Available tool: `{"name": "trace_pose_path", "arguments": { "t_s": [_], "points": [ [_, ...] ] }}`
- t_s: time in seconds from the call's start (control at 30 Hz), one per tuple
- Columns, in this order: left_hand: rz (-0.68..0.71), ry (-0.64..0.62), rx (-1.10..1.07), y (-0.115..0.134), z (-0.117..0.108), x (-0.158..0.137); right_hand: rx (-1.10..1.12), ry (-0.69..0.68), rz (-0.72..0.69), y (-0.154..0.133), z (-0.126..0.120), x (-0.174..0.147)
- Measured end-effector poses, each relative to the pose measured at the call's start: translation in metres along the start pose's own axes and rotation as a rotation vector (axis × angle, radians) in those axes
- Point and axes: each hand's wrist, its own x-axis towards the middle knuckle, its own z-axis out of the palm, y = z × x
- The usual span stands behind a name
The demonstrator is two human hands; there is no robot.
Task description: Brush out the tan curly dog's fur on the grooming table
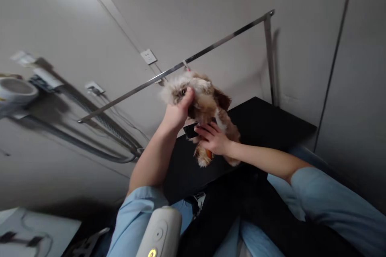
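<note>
A small dog with fluffy cream and brown fur is on a black table, its head raised. My left hand is closed around the side of the dog's head, the thumb lying by its face. Lower down, my right hand is at the dog's chest and front legs. Its fingers lie over what looks like a slicker brush, with a dark flat head and an orange part showing below the palm. The hand hides most of the handle.
A metal grooming bar crosses above the dog, with a short strap at its head. Grey hoses and a wall socket are at left. A pale device with a yellow light is close in front of me.
</note>
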Motion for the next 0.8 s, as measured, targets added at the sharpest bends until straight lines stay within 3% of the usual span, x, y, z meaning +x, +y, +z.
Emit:
{"name": "trace_pose_path", "arguments": {
  "t_s": [0.07,0.17,0.23,0.3,0.37,0.43,0.53,0.6,0.7,0.8],
  "points": [
    [0.028,-0.087,-0.001,0.000,0.014,0.008,-0.007,-0.071,0.164,-0.011,-0.003,-0.008],
    [0.039,-0.178,0.021,-0.001,0.032,0.017,0.057,-0.237,0.194,-0.025,-0.014,-0.017],
    [0.036,-0.221,0.073,-0.001,0.043,0.022,0.011,-0.188,0.182,-0.023,-0.026,-0.012],
    [0.035,-0.274,0.143,-0.002,0.054,0.025,-0.094,-0.052,0.245,-0.016,-0.036,-0.005],
    [0.051,-0.326,0.206,-0.004,0.063,0.028,-0.131,-0.001,0.323,-0.013,-0.039,-0.003],
    [0.073,-0.359,0.244,-0.005,0.070,0.031,-0.052,-0.109,0.299,-0.019,-0.039,-0.010],
    [0.082,-0.377,0.255,-0.005,0.078,0.035,0.078,-0.288,0.129,-0.026,-0.042,-0.017],
    [0.079,-0.391,0.236,-0.004,0.083,0.036,-0.003,-0.207,0.143,-0.020,-0.047,-0.015],
    [0.084,-0.431,0.211,-0.004,0.085,0.036,-0.189,-0.020,0.296,-0.004,-0.048,-0.006],
    [0.089,-0.490,0.254,-0.006,0.081,0.035,-0.190,-0.080,0.272,-0.001,-0.039,-0.006]
  ]
}}
